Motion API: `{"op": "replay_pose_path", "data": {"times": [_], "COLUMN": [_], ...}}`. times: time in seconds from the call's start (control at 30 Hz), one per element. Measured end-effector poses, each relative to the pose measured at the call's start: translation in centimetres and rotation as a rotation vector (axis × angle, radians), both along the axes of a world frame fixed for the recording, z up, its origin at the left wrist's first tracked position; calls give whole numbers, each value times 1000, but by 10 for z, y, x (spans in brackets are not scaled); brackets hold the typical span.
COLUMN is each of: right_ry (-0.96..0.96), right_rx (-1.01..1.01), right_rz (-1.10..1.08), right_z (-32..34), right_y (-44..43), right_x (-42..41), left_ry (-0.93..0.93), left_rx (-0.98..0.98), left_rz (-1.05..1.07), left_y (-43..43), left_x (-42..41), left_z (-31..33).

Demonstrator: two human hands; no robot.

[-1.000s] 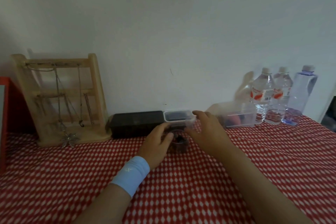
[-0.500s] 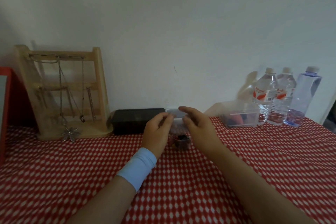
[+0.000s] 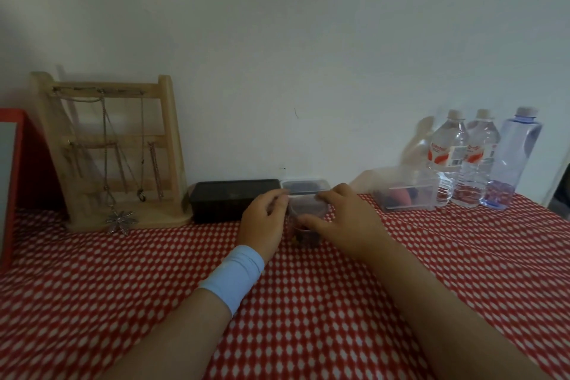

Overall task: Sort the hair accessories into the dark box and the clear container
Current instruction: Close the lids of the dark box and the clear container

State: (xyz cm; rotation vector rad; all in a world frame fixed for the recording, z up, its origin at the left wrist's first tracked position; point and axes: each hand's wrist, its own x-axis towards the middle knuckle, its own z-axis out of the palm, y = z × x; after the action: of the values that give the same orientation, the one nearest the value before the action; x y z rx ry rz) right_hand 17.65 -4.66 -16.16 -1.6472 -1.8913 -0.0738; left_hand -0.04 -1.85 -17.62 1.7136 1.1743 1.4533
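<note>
- The left hand (image 3: 262, 222) curls its grip on the left side of a small clear cup (image 3: 307, 213), fingertips pinched at the rim. A pale blue wristband (image 3: 233, 279) circles the wrist.
- The right hand (image 3: 347, 222) closes its grip on the cup from the right, fingers arched over the far rim and thumb stretched along the near side.
- The cup stands on the worktop (image 3: 308, 302) between both hands. Small dark things lie at its bottom, too blurred to name.
- Just behind it, a low clear tub (image 3: 305, 186) with dark contents sits against the right end of the dark box (image 3: 229, 199), by the wall.
- Further right, a clear container (image 3: 407, 193) holds pink and dark things.
- Three water bottles (image 3: 479, 163) stand beyond it. A wooden stand (image 3: 108, 151) hung with necklaces is far left.
</note>
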Motion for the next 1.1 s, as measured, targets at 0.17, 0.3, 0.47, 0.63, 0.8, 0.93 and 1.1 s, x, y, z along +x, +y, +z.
{"op": "replay_pose_path", "data": {"times": [0.17, 0.3, 0.47, 0.63, 0.8, 0.93, 1.1], "right_ry": [90, 209, 338, 139, 89, 88, 11], "right_rx": [-204, -301, -282, -297, -277, -298, -253], "right_rz": [90, 180, 176, 124, 138, 164, 216], "right_z": [-13, -16, -21, -28, -28, -29, -25], "right_y": [4, 6, 10, 12, 10, 9, 8], "right_x": [2, 4, 0, -2, -6, -6, -4], "left_ry": [175, 194, 381, 411, 229, 242, 193], "left_rx": [11, 15, 61, -70, -248, -187, -162], "left_rz": [9, 16, 24, -60, -128, -93, -90], "left_y": [2, 5, 4, 8, 11, 9, 9], "left_x": [-2, -5, 0, -7, -16, -10, -15], "left_z": [-11, -13, -12, -8, -7, -10, -12]}}
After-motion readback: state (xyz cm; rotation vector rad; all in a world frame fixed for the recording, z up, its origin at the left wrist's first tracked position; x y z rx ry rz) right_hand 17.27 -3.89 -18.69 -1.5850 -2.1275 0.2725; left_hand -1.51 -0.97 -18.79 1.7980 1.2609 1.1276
